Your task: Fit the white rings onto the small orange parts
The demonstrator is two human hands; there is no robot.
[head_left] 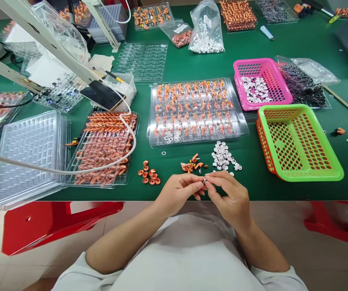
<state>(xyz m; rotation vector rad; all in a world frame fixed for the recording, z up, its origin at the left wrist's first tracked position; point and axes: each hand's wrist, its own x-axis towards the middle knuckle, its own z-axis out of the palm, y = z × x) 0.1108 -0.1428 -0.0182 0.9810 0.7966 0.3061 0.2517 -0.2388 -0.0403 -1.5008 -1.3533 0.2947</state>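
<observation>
Near the table's front edge, my left hand point(181, 192) and my right hand point(230, 198) meet, both with fingers pinched together. Between their fingertips is a tiny whitish and dark part point(204, 181), mostly covered, too small to name. Just beyond the fingers lies a small heap of orange curved pieces point(192, 165) with yellow and dark bits. Right of that heap is a pile of white round discs point(222, 155). Several orange cup-shaped caps point(149, 173) sit to the left of my left hand.
A clear tray of orange pieces point(192, 109) lies ahead. At right stand a green basket point(301, 173) and a pink basket point(263, 62) holding white discs. Filled trays point(104, 149) and stacked clear trays point(28, 141) are at left, crossed by a white cable point(55, 171). Red stools point(40, 226) stand below.
</observation>
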